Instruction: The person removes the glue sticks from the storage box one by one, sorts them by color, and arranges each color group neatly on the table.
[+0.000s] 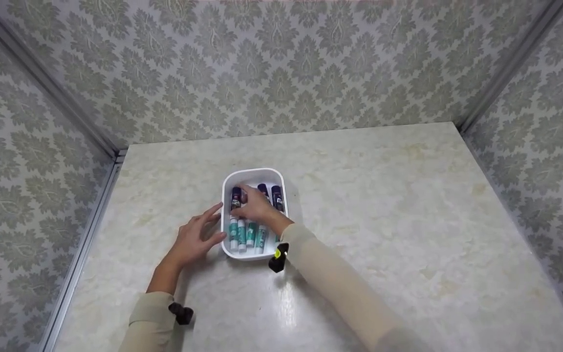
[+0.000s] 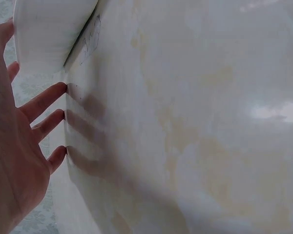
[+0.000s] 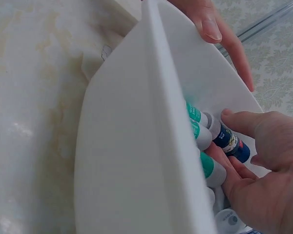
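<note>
Nearest me, my left hand [image 1: 194,240] lies open, fingers straight against the white tray's [image 1: 253,174] nine-o'clock wall. My right hand [image 1: 257,208] reaches inside, pinching a dark-capped glue stick [image 3: 229,141]: light, stiff, slick plastic, best gripped mid-barrel.

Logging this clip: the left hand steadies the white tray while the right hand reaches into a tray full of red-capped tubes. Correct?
Not quite. The tubes are not red-capped: the head view shows teal tubes and dark blue tubes. The rest holds: the left hand rests against the white tray and the right hand reaches inside.
</note>
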The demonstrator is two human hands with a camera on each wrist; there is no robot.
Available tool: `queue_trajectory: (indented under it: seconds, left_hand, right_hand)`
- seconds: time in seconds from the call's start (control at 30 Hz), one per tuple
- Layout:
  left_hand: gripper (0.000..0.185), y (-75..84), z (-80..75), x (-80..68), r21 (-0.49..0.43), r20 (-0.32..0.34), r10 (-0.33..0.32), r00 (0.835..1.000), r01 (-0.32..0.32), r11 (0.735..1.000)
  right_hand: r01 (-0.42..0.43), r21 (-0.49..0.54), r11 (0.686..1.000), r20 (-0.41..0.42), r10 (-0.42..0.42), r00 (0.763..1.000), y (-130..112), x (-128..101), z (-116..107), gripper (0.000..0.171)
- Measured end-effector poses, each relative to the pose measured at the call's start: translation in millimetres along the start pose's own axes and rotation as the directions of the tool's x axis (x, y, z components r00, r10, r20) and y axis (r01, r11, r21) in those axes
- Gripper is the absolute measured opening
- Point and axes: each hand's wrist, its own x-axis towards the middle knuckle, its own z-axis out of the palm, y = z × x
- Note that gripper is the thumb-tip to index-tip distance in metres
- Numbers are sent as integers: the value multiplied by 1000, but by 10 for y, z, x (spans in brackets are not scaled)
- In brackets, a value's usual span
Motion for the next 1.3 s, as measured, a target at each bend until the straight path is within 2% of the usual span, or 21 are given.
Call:
queue_trajectory:
  seconds: [0.23, 0.53, 0.73, 0.8, 0.9, 1.13, 1.3]
  left_hand:
    - [83, 12, -14, 31, 7, -5, 19, 1000, -19, 1000]
    - [83, 24, -14, 27, 19, 11, 8, 1000, -8, 1000]
    - [84, 15, 5, 30, 11, 21, -13, 1000, 13, 1000]
    - [84, 8, 13, 22, 10, 22, -18, 1000, 18, 1000]
    - [84, -3, 15, 8, 11, 21, -21, 1000, 21, 1000]
    - [83, -11, 11, -8, 5, 10, -18, 1000, 18, 1000]
    - [83, -1, 12, -3, 3, 12, -18, 1000, 18, 1000]
  right_hand:
    - [-16, -71, 997, -12, 15, 1000, 75, 101, 19, 87]
    - [-37, -56, 998, -14, 36, 999, 326, 345, 171, 91]
    - [-39, -74, 997, -1, 39, 999, 102, 93, 92, 93]
    - [-37, -55, 998, 13, 38, 999, 52, 26, 68, 93]
    - [-42, -15, 999, 19, 42, 999, 106, 62, 93, 88]
    - [30, 79, 996, -3, -30, 1000, 345, 266, 222, 88]
    - [38, 82, 996, 5, -38, 999, 368, 289, 232, 91]
